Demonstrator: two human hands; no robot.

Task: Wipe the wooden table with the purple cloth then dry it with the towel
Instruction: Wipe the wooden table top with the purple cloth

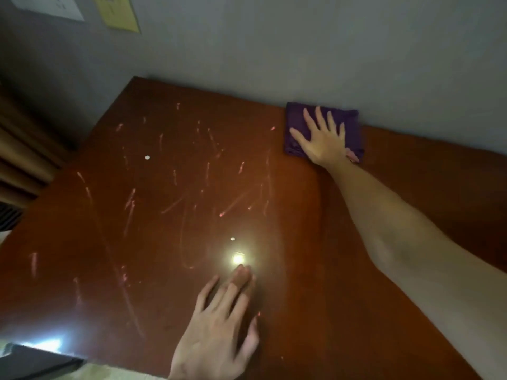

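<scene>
1. Fingers [318,116] of the right hand [321,141] are spread apart, pressed flat on the cloth [296,124].
2. Purple and folded, the cloth lies on the tabletop [164,215] at its far edge, against the wall [274,50].
3. Left hand [216,327] rests palm down at the tabletop's near edge, its fingers [241,278] loosely apart, gripping nothing.
4. Pale streaks [129,204] mark the tabletop's left half, well apart from the cloth.
5. A bright glare [238,259] sits on the tabletop just beyond the left fingertips.

This is looking like a room in a home. A scratched wooden table [164,215] is sitting against a grey wall [301,45], brown curtains [24,149] are hanging, and paper notes [118,12] are sticking up high.
</scene>
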